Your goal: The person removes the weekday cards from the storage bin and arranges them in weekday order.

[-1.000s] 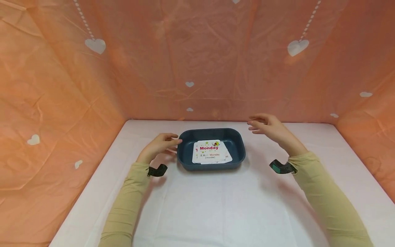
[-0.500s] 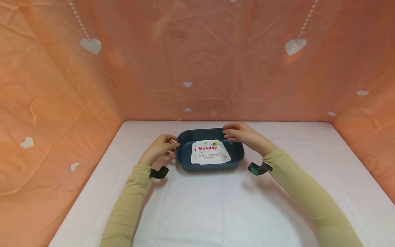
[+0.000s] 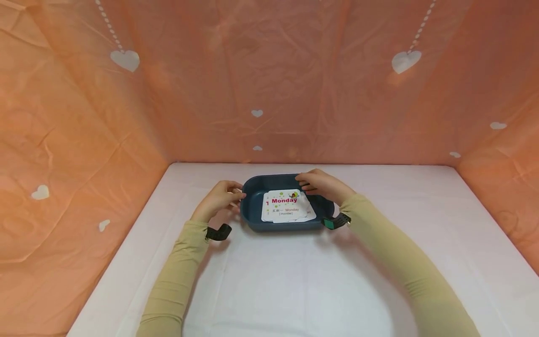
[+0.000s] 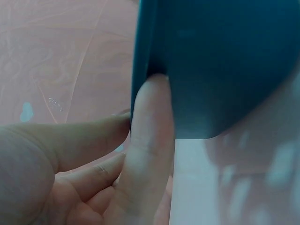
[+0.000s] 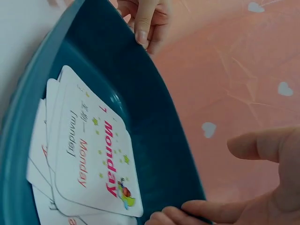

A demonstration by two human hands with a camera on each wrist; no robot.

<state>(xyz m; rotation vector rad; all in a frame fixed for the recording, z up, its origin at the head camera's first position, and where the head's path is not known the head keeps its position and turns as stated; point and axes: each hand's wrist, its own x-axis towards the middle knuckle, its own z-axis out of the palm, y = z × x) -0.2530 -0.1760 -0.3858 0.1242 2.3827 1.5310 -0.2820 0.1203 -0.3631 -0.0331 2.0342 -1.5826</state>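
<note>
A dark blue rectangular tray (image 3: 258, 227) with rounded corners stands on the table. In it lies a loose pile of white flashcards (image 3: 285, 206); the top one reads "Monday" with a small cartoon figure. My left hand (image 3: 217, 200) pinches the tray's left rim, thumb and forefinger on either side of the wall (image 4: 220, 56) in the left wrist view. My right hand (image 3: 326, 185) hangs over the tray's right part. In the right wrist view its fingers (image 5: 171, 216) reach over the rim to the inside, above the cards, while the thumb (image 5: 255, 145) stretches apart, touching nothing.
White cloth covers the table (image 3: 261, 281). Orange sheeting with white hearts hangs behind (image 3: 202, 93) and along both sides. A black band device sits at each wrist, the right one (image 3: 336, 221) near the tray's front right corner.
My right hand has come in from the right of the tray to over its right part. My left hand stays at the left rim, now pinching it. The cards look unmoved.
</note>
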